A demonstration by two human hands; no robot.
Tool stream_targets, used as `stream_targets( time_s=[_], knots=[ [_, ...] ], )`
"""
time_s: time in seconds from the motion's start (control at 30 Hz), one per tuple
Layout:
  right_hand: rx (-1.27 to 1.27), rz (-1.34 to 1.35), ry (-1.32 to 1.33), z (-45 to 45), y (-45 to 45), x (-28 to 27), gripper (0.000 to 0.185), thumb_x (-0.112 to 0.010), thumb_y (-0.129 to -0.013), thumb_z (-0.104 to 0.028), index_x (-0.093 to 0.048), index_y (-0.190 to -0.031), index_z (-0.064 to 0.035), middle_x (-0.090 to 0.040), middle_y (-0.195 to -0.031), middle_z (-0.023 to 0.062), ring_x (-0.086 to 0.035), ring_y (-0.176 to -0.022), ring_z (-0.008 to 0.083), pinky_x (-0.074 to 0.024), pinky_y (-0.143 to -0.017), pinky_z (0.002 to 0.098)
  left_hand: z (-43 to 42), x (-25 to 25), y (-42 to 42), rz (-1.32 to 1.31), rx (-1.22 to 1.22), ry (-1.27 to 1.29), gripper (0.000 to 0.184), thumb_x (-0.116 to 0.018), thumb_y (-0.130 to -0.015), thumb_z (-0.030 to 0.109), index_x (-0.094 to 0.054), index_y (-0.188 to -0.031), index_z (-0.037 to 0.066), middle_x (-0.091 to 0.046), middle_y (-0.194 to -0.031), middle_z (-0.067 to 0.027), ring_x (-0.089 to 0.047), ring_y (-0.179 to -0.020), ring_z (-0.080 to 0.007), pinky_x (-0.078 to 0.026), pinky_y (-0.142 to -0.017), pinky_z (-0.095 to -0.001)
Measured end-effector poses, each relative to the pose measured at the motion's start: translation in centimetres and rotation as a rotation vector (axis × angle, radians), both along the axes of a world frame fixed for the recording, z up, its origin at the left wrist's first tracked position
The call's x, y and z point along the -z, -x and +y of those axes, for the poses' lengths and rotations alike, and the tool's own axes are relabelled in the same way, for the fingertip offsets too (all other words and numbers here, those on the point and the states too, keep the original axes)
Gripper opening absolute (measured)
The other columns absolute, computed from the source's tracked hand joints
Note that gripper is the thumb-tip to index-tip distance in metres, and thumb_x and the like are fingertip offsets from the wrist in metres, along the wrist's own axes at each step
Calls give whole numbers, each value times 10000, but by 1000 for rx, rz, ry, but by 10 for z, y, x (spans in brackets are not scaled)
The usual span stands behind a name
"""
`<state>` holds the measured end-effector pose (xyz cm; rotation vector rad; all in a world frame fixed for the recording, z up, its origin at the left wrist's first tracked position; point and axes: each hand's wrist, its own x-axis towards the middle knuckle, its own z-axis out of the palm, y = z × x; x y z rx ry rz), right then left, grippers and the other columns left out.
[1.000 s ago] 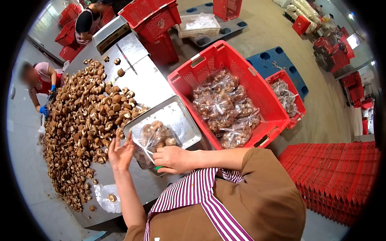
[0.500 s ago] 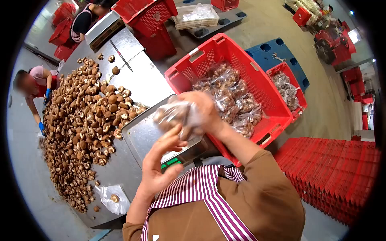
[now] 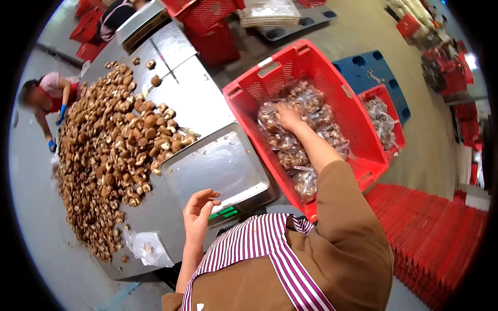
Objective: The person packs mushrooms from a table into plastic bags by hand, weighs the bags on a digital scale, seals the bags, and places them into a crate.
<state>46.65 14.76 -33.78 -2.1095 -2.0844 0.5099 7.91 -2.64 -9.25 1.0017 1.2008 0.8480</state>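
Observation:
My right hand (image 3: 288, 115) reaches down into a large red plastic crate (image 3: 339, 88), its fingers closed on a clear bag of mushrooms (image 3: 268, 115). Several more bagged portions of mushrooms (image 3: 307, 98) lie packed around it in the crate. Over the near edge of a scale with a bare metal tray (image 3: 212, 160), my left hand (image 3: 199, 208) is held with fingers apart and nothing in it. The scale's green display (image 3: 228, 212) shows just beside that hand. A big pile of loose brown mushrooms (image 3: 111, 155) spreads over the metal table left of the scale.
White plastic bags (image 3: 149, 248) lie at the table's near corner, and a thin dark stick-like tool (image 3: 165, 61) lies at the far end. A smaller red crate (image 3: 381, 119) with bagged mushrooms stands beyond the large one. Stacked red crates (image 3: 425, 238) stand right. A co-worker's blue-gloved hand (image 3: 61, 114) is across the pile.
My right hand has carried the bag of mushrooms from above the scale into the red crate. My left hand has come away from the bag and lowered slightly.

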Motion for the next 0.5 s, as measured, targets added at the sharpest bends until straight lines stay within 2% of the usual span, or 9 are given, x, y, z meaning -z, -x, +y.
stream_targets(
  time_s=[0.07, 0.13, 0.17, 0.2, 0.27, 0.33, 0.37, 0.4, 0.5],
  knots=[
    [25, 8, 56, 2, 5, 0, 423, -536, -895, -268, -562, -1304, -163, -534, -1381, 114, -449, -1326, 277, -323, -1093, 498, -4, 9, 4, 11, -79, 14, 294, -546, -919, -15, -587, -1210, -27, -667, -1108, -151, -650, -955, -178, -521, -879, -322],
    [10, 105, 39, 4, 0, -13, 426, -564, -847, -234, -619, -1252, -116, -597, -1310, 120, -525, -1242, 322, -376, -1063, 433, -10, 21, 14, 21, -110, 64, 277, -554, -925, 0, -593, -1197, -31, -668, -1104, -138, -647, -954, -169, -530, -864, -317],
    [-45, 62, 79, 4, -3, -24, 488, -575, -867, -260, -556, -1330, -109, -587, -1318, 142, -529, -1232, 346, -391, -1058, 428, -12, 29, 19, 27, -138, 61, 258, -560, -933, 20, -598, -1184, -28, -675, -1077, -145, -658, -951, -191, -531, -864, -322],
    [76, 84, 25, 2, -7, -6, 501, -594, -837, -177, -556, -1320, -53, -583, -1311, 175, -534, -1221, 351, -387, -1059, 437, -16, 29, 26, 45, -147, 131, 255, -559, -940, 25, -599, -1186, -29, -673, -1081, -141, -657, -960, -191, -534, -866, -318],
    [43, 287, -216, -5, -17, -6, 419, -582, -874, -97, -570, -1274, 26, -594, -1253, 242, -547, -1188, 368, -396, -1046, 405, -31, 56, 49, 85, -211, 31, 265, -570, -945, 51, -601, -1197, -22, -683, -1041, -114, -660, -916, -170, -534, -846, -302],
    [95, 266, -299, -25, -32, 1, 378, -543, -937, -141, -565, -1266, 45, -604, -1238, 229, -562, -1149, 358, -403, -1030, 400, -44, 56, 70, 220, -366, 100, 203, -600, -922, 92, -650, -1092, -8, -682, -946, -66, -635, -834, -121, -521, -763, -277],
    [204, 369, -278, -42, -10, -34, 361, -526, -965, -162, -567, -1258, 44, -608, -1236, 218, -565, -1146, 350, -409, -1019, 398, -57, 74, 91, 325, -454, 80, 159, -616, -914, 114, -659, -1011, -5, -670, -887, -57, -613, -779, -111, -505, -716, -281],
    [185, 379, -324, -57, -24, -19, 340, -510, -996, -183, -577, -1244, 38, -613, -1218, 203, -575, -1120, 341, -430, -994, 399, -72, 97, 116, 425, -525, 65, 144, -633, -906, 135, -668, -930, -2, -657, -828, -49, -591, -724, -101, -488, -668, -284],
    [254, 456, -234, -91, -37, -29, 308, -478, -995, -150, -587, -1214, 37, -623, -1200, 179, -584, -1110, 302, -438, -977, 375, -115, 141, 193, 707, -830, 60, 185, -669, -882, 176, -625, -818, 8, -602, -722, -55, -550, -670, -130, -460, -628, -314]
  ],
)
